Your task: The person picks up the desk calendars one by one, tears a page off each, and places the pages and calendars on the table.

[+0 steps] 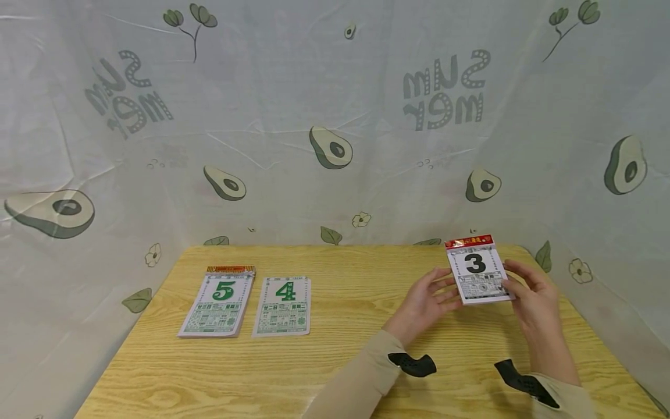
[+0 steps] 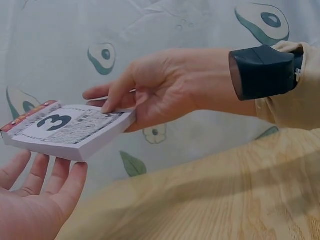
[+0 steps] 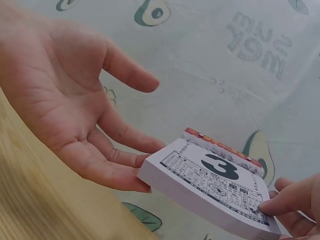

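Note:
A small tear-off calendar (image 1: 477,267) with a red top band and a large black 3 is held up above the right part of the table, tilted. My right hand (image 1: 539,305) pinches its lower right corner, thumb on the printed face and fingers beneath. My left hand (image 1: 421,302) is on the other side, palm up. In the right wrist view, the left fingers (image 3: 122,172) reach under the pad's edge while the thumb stands apart from it.
On the left of the wooden table (image 1: 209,372) lies a thick calendar pad (image 1: 217,302) with a green 5. Beside it is a thinner block of sheets (image 1: 282,306) showing a green 4. A pale cloth (image 1: 282,105) printed with avocados hangs behind and at both sides.

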The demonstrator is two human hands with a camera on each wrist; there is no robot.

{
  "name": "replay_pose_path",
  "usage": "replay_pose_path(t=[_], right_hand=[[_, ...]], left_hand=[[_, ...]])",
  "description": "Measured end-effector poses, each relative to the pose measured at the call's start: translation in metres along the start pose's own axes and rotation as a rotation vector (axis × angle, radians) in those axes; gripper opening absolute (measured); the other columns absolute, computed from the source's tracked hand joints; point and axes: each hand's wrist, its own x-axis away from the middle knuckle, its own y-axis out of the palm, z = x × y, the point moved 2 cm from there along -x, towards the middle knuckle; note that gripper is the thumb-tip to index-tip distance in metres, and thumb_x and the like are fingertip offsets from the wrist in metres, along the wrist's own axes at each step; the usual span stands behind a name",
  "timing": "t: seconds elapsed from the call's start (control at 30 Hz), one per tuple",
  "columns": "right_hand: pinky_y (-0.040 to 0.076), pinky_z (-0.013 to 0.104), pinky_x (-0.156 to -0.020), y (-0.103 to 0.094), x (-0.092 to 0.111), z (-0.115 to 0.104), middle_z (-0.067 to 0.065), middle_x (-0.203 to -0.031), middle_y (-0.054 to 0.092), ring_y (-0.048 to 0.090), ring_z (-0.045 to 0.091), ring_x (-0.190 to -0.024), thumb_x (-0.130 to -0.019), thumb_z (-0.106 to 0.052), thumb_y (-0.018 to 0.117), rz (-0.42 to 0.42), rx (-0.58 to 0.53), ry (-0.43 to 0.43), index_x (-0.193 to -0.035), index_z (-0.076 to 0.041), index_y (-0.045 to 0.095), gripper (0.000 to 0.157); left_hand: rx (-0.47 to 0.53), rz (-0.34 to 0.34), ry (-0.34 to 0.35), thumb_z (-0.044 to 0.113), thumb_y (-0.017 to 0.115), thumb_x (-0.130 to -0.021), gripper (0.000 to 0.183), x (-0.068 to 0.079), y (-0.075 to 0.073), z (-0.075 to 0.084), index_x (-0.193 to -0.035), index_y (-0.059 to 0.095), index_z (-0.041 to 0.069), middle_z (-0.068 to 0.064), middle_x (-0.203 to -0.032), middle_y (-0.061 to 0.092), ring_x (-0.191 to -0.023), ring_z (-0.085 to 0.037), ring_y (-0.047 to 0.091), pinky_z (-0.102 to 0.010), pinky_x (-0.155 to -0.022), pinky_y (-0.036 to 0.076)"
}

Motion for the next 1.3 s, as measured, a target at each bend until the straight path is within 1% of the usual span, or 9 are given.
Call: replay_pose_path(t=[0.13, 0.27, 0.37, 0.43, 0.57, 0.67, 0.87, 1.0, 1.3], right_hand=[[0.055, 0.015, -0.071, 0.012, 0.008, -0.005, -0.01, -0.113, 0.055, 0.062, 0.003, -0.093, -0.089, 0.01, 0.06, -0.023, -0.023, 0.045, -0.13, -0.012, 0.062, 0.047], [0.055, 0.016, -0.072, 0.018, 0.007, 0.001, -0.009, -0.113, 0.057, 0.063, 0.005, -0.094, -0.089, 0.011, 0.059, -0.031, -0.03, 0.015, -0.124, -0.012, 0.066, 0.042], [0.055, 0.018, -0.073, 0.013, -0.005, 0.016, -0.008, -0.116, 0.059, 0.064, 0.006, -0.097, -0.088, 0.012, 0.061, -0.051, -0.035, -0.014, -0.123, -0.012, 0.067, 0.042], [0.056, 0.019, -0.075, 0.003, -0.023, 0.037, -0.006, -0.121, 0.058, 0.064, 0.007, -0.101, -0.087, 0.009, 0.065, -0.076, -0.038, -0.037, -0.126, -0.011, 0.065, 0.043], [0.055, 0.018, -0.076, 0.018, -0.011, 0.031, -0.005, -0.12, 0.057, 0.065, 0.006, -0.099, -0.087, 0.009, 0.064, -0.079, -0.06, -0.021, -0.127, -0.007, 0.063, 0.042], [0.054, 0.015, -0.075, 0.043, 0.018, 0.009, -0.008, -0.114, 0.057, 0.064, 0.003, -0.095, -0.09, 0.011, 0.059, -0.058, -0.044, 0.008, -0.12, -0.009, 0.067, 0.037], [0.053, 0.015, -0.074, 0.06, 0.028, 0.009, -0.007, -0.114, 0.055, 0.062, 0.003, -0.096, -0.091, 0.011, 0.057, -0.075, -0.065, 0.056, -0.116, -0.012, 0.068, 0.035], [0.053, 0.014, -0.075, 0.07, 0.032, 0.012, -0.008, -0.117, 0.053, 0.059, 0.004, -0.1, -0.092, 0.011, 0.055, -0.047, -0.043, 0.089, -0.12, -0.012, 0.065, 0.037], [0.052, 0.013, -0.077, 0.09, 0.044, 0.023, -0.006, -0.122, 0.05, 0.057, 0.007, -0.104, -0.094, 0.011, 0.049, -0.024, 0.022, 0.059, -0.131, -0.001, 0.054, 0.039]], left_hand=[[0.01, 0.003, 0.003, 0.041, 0.058, -0.095, 0.046, 0.005, -0.004, 0.006, -0.127, 0.059, 0.008, -0.01, -0.118, 0.058, -0.105, -0.026, 0.058, -0.047, -0.1, 0.045], [0.014, -0.001, 0.009, 0.042, 0.056, -0.096, 0.046, 0.01, -0.008, 0.013, -0.129, 0.059, 0.01, -0.009, -0.118, 0.058, -0.104, -0.025, 0.058, -0.049, -0.101, 0.045], [0.009, -0.011, 0.013, 0.042, 0.055, -0.097, 0.047, 0.014, -0.012, 0.019, -0.131, 0.058, 0.011, -0.008, -0.118, 0.058, -0.104, -0.024, 0.057, -0.05, -0.102, 0.043], [0.004, -0.014, 0.016, 0.041, 0.054, -0.098, 0.046, 0.015, -0.016, 0.021, -0.131, 0.058, 0.011, -0.008, -0.118, 0.058, -0.104, -0.024, 0.057, -0.05, -0.101, 0.044], [-0.011, -0.015, 0.026, 0.041, 0.054, -0.097, 0.046, 0.02, -0.022, 0.027, -0.132, 0.057, 0.011, -0.009, -0.12, 0.057, -0.105, -0.025, 0.057, -0.05, -0.099, 0.045], [-0.021, -0.014, 0.026, 0.041, 0.054, -0.097, 0.046, 0.024, -0.027, 0.032, -0.132, 0.057, 0.012, -0.008, -0.12, 0.057, -0.106, -0.024, 0.057, -0.047, -0.096, 0.047], [-0.06, -0.014, 0.037, 0.038, 0.05, -0.1, 0.042, 0.031, -0.039, 0.042, -0.133, 0.056, 0.012, -0.006, -0.117, 0.057, -0.102, -0.022, 0.058, -0.041, -0.087, 0.051], [-0.088, -0.015, 0.045, 0.037, 0.047, -0.101, 0.042, 0.035, -0.046, 0.048, -0.134, 0.054, 0.011, -0.006, -0.117, 0.057, -0.1, -0.021, 0.059, -0.039, -0.083, 0.052], [-0.122, -0.011, 0.078, 0.037, 0.045, -0.102, 0.043, 0.046, -0.057, 0.061, -0.135, 0.052, 0.011, -0.008, -0.124, 0.057, -0.099, -0.02, 0.06, -0.036, -0.078, 0.054]])
